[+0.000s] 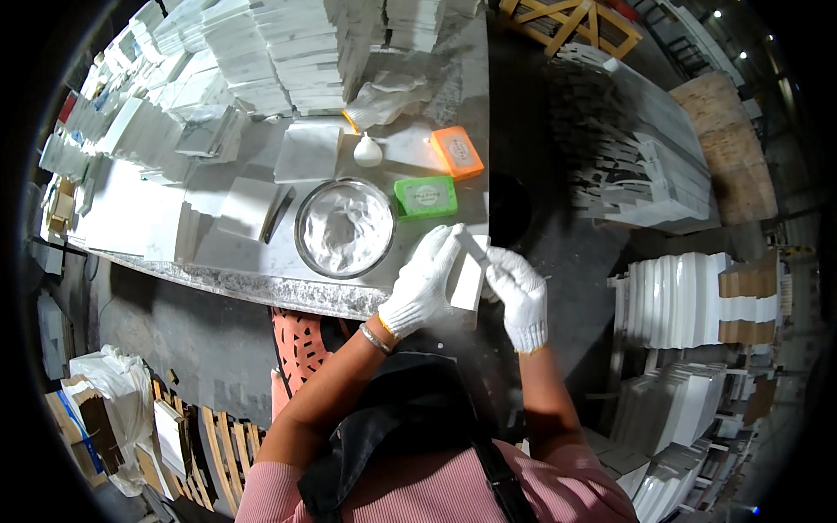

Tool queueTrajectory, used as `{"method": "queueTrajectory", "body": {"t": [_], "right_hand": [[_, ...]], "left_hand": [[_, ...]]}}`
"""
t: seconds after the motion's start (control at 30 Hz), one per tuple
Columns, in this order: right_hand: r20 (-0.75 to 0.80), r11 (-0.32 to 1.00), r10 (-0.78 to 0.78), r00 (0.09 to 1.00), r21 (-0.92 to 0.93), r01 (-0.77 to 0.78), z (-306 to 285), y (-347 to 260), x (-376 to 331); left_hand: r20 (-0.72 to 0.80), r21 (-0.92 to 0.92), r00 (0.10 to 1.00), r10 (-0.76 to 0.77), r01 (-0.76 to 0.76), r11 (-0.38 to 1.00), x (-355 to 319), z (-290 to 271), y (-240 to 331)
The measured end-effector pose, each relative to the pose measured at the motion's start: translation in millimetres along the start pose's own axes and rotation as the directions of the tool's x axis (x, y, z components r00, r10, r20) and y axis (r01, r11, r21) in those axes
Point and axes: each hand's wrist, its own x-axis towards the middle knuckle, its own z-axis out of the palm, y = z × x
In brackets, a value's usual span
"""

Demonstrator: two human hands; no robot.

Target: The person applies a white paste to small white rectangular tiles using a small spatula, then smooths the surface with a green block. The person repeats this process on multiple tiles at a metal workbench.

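A white tile (467,281) stands out from the table's front right corner, under my gloved hands. My left hand (420,292), in a white knit glove, is closed along the tile's left side, its fingertips near the far end. My right hand (520,292), gloved alike, grips a flat grey scraper-like blade (472,246) that slants over the tile. The blade's tip comes close to my left fingertips; whether they touch is unclear. Left of my hands sits a round bowl (302,228) of white paste (349,228). Behind them lie a green block (425,197) and an orange block (456,152).
A white squeeze bulb (368,151), a crumpled glove (388,98), and loose tiles (309,152) lie on the table (336,301). Beside one tile rests a dark narrow tool (277,215). Tall tile stacks (288,52) fill the back left. More stacked slabs (671,301) stand at the right.
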Motion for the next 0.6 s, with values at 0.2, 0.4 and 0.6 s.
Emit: {"method": "queueTrajectory", "body": {"t": [0.2, 0.4, 0.6], "right_hand": [[0.003, 0.998, -0.060, 0.998, 0.034, 0.060, 1.6, -4.1, 8.1], [-0.017, 0.997, -0.082, 0.997, -0.013, 0.081, 3.1, 1.8, 21.1], [0.020, 0.999, 0.023, 1.000, -0.025, -0.023, -1.5, 0.4, -14.9]], "left_hand": [[-0.041, 0.018, 0.997, 0.060, -0.059, 0.998, -0.2, 2.4, -5.9], [-0.048, 0.013, 0.999, 0.007, -0.006, 1.000, -2.5, -0.1, -2.3], [-0.054, 0.001, 0.998, 0.034, -0.033, 0.999, -0.1, -5.5, 5.0]]}}
